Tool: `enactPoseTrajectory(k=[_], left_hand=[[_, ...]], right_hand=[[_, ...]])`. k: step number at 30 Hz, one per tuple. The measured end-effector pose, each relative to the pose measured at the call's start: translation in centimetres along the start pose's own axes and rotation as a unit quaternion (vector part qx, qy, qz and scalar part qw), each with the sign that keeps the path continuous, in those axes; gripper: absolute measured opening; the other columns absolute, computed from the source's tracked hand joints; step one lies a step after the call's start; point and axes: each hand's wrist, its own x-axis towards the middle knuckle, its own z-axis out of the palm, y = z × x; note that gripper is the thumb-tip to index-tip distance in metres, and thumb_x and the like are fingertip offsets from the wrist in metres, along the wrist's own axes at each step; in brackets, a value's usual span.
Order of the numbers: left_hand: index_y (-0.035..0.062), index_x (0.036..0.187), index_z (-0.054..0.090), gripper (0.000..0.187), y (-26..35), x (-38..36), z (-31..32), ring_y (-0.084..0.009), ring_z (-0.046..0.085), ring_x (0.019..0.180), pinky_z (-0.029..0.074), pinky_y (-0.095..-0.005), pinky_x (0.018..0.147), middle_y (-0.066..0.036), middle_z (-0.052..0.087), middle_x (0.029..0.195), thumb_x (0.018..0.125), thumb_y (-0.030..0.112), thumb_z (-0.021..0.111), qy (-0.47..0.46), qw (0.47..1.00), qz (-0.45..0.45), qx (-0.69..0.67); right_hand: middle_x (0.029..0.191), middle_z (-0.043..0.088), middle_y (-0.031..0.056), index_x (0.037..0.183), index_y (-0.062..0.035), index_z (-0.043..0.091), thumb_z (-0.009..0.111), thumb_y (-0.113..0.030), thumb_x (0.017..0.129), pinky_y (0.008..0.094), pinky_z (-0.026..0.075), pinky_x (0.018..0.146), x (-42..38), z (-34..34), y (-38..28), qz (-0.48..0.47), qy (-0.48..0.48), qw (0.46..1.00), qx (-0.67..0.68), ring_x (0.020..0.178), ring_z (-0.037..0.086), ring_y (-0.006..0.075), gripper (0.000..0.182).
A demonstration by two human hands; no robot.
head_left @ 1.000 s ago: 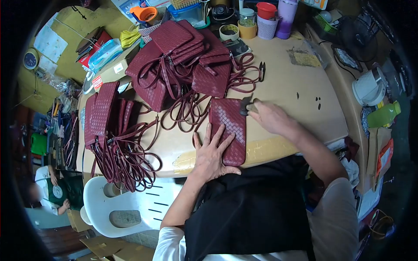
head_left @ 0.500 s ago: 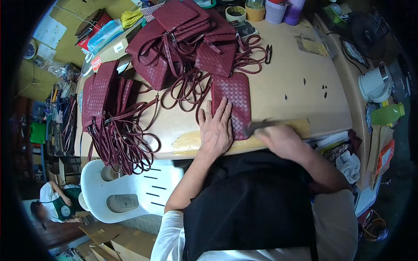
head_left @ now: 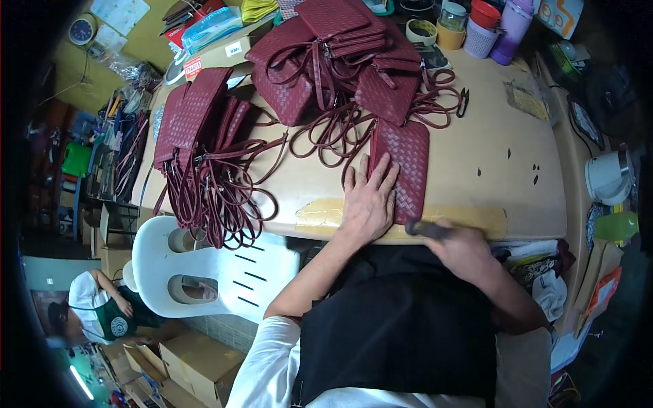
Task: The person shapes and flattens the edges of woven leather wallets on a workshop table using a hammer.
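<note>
A person in a black apron (head_left: 401, 326) and white sleeves is sitting or standing at a table (head_left: 469, 156); which of these, the view is not showing. Nearest, the right hand (head_left: 464, 250) is grasping a dark hammer-like tool (head_left: 434, 230), slightly blurred, whose end is hovering at or touching the lower right corner of a maroon woven pouch (head_left: 406, 166); contact is impossible to tell. The pouch is lying flat near the table's front edge, its lower end overlapping a strip of yellowish tape (head_left: 479, 219). The left hand (head_left: 369, 202) is gripping nothing; it is pressing palm down, fingers spread, over the pouch's left side. To the left, a white plastic chair (head_left: 153, 272) is standing below the table edge.

Farther in, a group of matching pouches (head_left: 194, 122) is leaning together at the left, with looped straps (head_left: 224, 204) spilling over the edge. Beyond the worked pouch, a larger pile of pouches (head_left: 292, 88) is rising, and small black snips (head_left: 463, 103) are lying to its right. At the back, a tape roll (head_left: 422, 31), a red cup (head_left: 484, 13) and a purple bottle (head_left: 511, 30) are standing. Far left, another person in a green apron (head_left: 112, 319) is appearing near cardboard boxes (head_left: 201, 360).
</note>
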Motion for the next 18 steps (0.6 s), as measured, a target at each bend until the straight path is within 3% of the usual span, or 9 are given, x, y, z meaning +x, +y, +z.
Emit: enactPoseTrajectory(k=[2, 3, 5, 6, 7, 8, 14, 16, 18], left_hand=[[0.0081, 0.136, 0.05, 0.053, -0.1, -0.2, -0.3, -0.0422, 0.026, 0.139, 0.017, -0.0604, 0.112, -0.015, 0.034, 0.15, 0.087, 0.026, 0.059, 0.021, 1.0, 0.007, 0.01], [0.0082, 0.136, 0.05, 0.056, -0.1, -0.3, -0.9, -0.0403, 0.025, 0.141, 0.015, -0.0605, 0.112, -0.015, 0.034, 0.15, 0.086, 0.033, 0.061, 0.016, 0.999, 0.048, -0.02], [0.0086, 0.135, 0.051, 0.067, 0.4, -1.6, -1.9, -0.0348, 0.022, 0.144, 0.009, -0.0609, 0.113, -0.015, 0.035, 0.15, 0.081, 0.046, 0.065, -0.035, 0.99, 0.119, -0.061], [0.0114, 0.135, 0.052, 0.07, 0.5, -2.2, -1.4, -0.0344, 0.033, 0.139, 0.012, -0.0599, 0.113, -0.014, 0.039, 0.147, 0.08, 0.051, 0.066, -0.036, 0.985, 0.15, -0.073], [0.0106, 0.131, 0.055, 0.066, 0.7, -2.5, -1.0, -0.0335, 0.038, 0.135, 0.018, -0.0563, 0.113, -0.014, 0.045, 0.143, 0.079, 0.05, 0.067, -0.042, 0.985, 0.155, -0.064], [0.0098, 0.128, 0.058, 0.063, 0.9, -2.6, -0.6, -0.0325, 0.044, 0.131, 0.025, -0.0526, 0.112, -0.013, 0.05, 0.138, 0.079, 0.049, 0.068, -0.048, 0.984, 0.16, -0.055], [0.0087, 0.111, 0.068, 0.041, 0.2, -1.2, 0.4, -0.0272, 0.058, 0.111, 0.043, -0.039, 0.096, -0.01, 0.063, 0.119, 0.08, 0.035, 0.071, 0.019, 0.977, 0.208, -0.046], [0.0097, 0.113, 0.067, 0.043, 0.0, -0.9, 0.8, -0.0246, 0.059, 0.103, 0.045, -0.0381, 0.089, -0.008, 0.063, 0.111, 0.08, 0.037, 0.07, 0.055, 0.972, 0.227, -0.036], [0.0105, 0.112, 0.066, 0.04, 0.5, 0.0, -1.7, -0.0225, 0.057, 0.093, 0.045, -0.0365, 0.08, -0.006, 0.06, 0.101, 0.081, 0.036, 0.069, -0.083, 0.977, 0.188, -0.053]], right_hand=[[0.084, 0.064, 0.0212, 0.095, -0.0024, 0.059, 0.061, -0.03, 0.09, 0.0493, 0.05, 0.077, 0.6, -0.2, -0.7, 0.05, -0.096, 0.985, -0.133, 0.084, 0.064, 0.041, 0.028], [0.083, 0.064, 0.0207, 0.097, -0.003, 0.061, 0.059, -0.03, 0.091, 0.0495, 0.051, 0.075, 0.6, -0.3, 0.9, 0.014, -0.051, 0.99, -0.131, 0.081, 0.064, 0.0408, 0.028], [0.076, 0.063, 0.0219, 0.109, -0.0019, 0.06, 0.06, -0.026, 0.089, 0.0499, 0.05, 0.071, 2.1, -2.0, 2.2, 0.163, -0.035, 0.966, -0.197, 0.077, 0.063, 0.0407, 0.031], [0.081, 0.063, 0.0225, 0.117, -0.0022, 0.055, 0.061, -0.019, 0.088, 0.0499, 0.049, 0.069, 2.5, -2.2, 4.4, 0.155, 0.079, 0.964, -0.201, 0.076, 0.062, 0.0412, 0.033], [0.097, 0.062, 0.0212, 0.125, -0.0044, 0.051, 0.062, -0.016, 0.087, 0.0492, 0.049, 0.073, 3.3, -2.9, 5.7, 0.088, 0.15, 0.945, -0.276, 0.086, 0.062, 0.0385, 0.041], [0.097, 0.062, 0.0212, 0.125, -0.0044, 0.051, 0.062, -0.016, 0.087, 0.0492, 0.049, 0.073, 4.0, -3.1, 7.5, 0.086, 0.149, 0.945, -0.277, 0.086, 0.062, 0.0385, 0.041], [0.119, 0.05, 0.0159, 0.127, -0.0074, 0.051, 0.067, -0.018, 0.083, 0.0477, 0.04, 0.093, 6.3, -3.3, 8.5, 0.171, 0.111, 0.913, -0.354, 0.114, 0.048, 0.0332, 0.048], [0.12, 0.048, 0.0165, 0.124, -0.0071, 0.052, 0.069, -0.014, 0.081, 0.0467, 0.037, 0.097, 6.5, -2.9, 6.5, 0.02, 0.193, 0.942, -0.273, 0.116, 0.045, 0.0341, 0.047], [0.12, 0.048, 0.0169, 0.123, -0.0067, 0.053, 0.069, -0.012, 0.08, 0.0458, 0.038, 0.097, 6.9, -2.1, 4.7, -0.007, 0.157, 0.959, -0.237, 0.114, 0.046, 0.0341, 0.046]])
